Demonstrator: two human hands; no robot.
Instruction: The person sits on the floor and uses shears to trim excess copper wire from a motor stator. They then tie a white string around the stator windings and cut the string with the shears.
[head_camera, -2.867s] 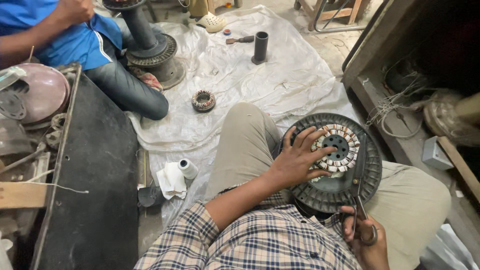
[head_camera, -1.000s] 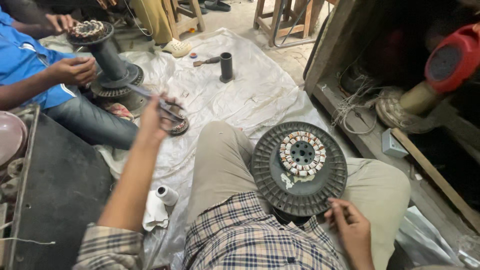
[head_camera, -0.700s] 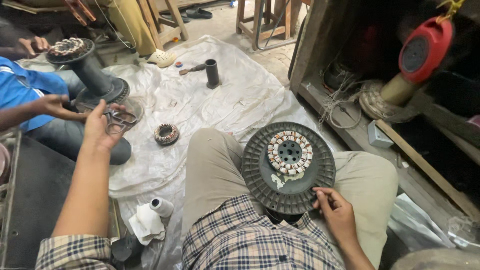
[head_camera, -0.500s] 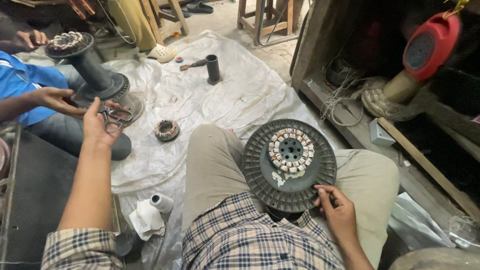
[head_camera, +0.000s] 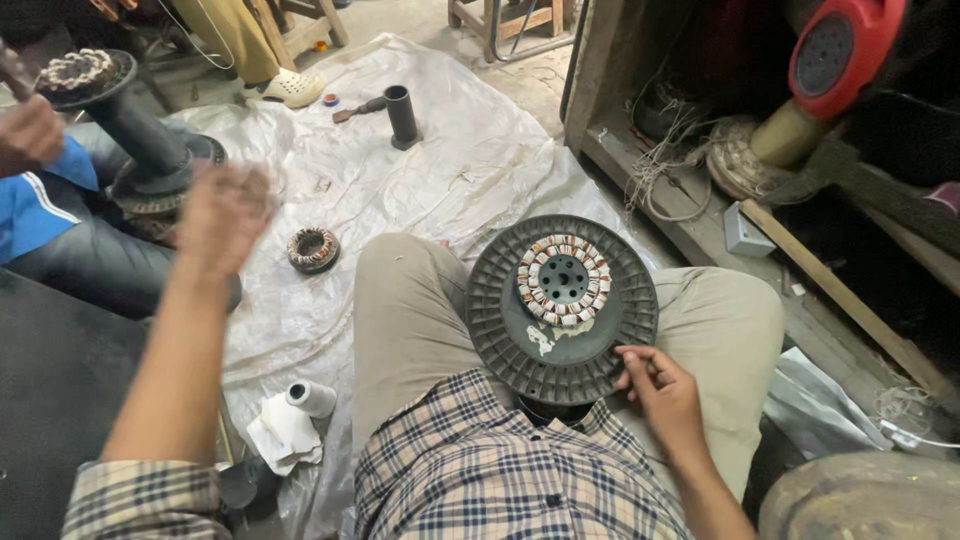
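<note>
A dark round motor disc (head_camera: 497, 322) lies on my lap, with a ring of copper windings (head_camera: 562, 280) at its middle. My right hand (head_camera: 657, 388) sits at the disc's lower right rim, fingers curled onto the edge. My left hand (head_camera: 224, 214) is raised over the white plastic sheet (head_camera: 470, 170) on the left; it is blurred, and whether it holds anything cannot be made out. A small wound stator (head_camera: 313, 248) lies on the sheet just right of that hand.
A co-worker in blue sits at the left, one hand (head_camera: 30, 130) by a black stand topped with a wound stator (head_camera: 85, 72). A black tube (head_camera: 402, 115) stands on the sheet. A tape roll (head_camera: 312, 397) and white cloth (head_camera: 283, 435) lie near my knee. A red-capped motor (head_camera: 840, 45) rests on the shelf at the right.
My left hand has drawn back from the co-worker's side toward me. Earlier my left hand rested on the windings and my right held a tool. The right hand now stays at the disc's rim.
</note>
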